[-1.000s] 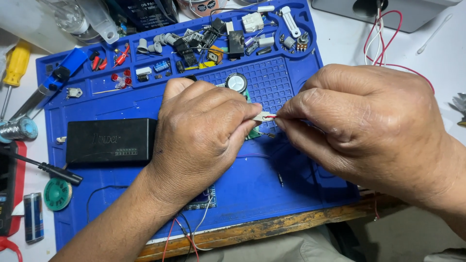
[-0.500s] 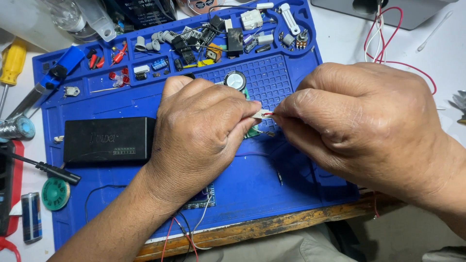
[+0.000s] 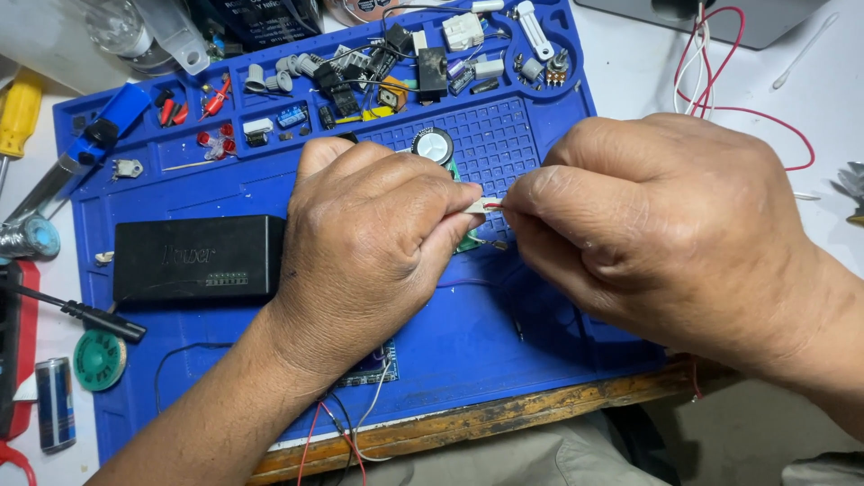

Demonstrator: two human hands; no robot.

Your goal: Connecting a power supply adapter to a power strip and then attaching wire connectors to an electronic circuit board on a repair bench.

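White plastic connector (image 3: 474, 206) sits pinched in the left hand's (image 3: 369, 256) fingertips above the blue silicone work mat (image 3: 270, 180). Right hand (image 3: 657, 225) pinches the thin red wire (image 3: 494, 204) at its end. Green circuit board (image 3: 466, 241) with a round capacitor (image 3: 433, 145) lies underneath; a black box (image 3: 198, 257) rests to the left.

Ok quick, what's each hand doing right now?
Left hand: closed, fingers pinching a small white plastic connector.
Right hand: closed, fingers pinching thin red wire at that connector.
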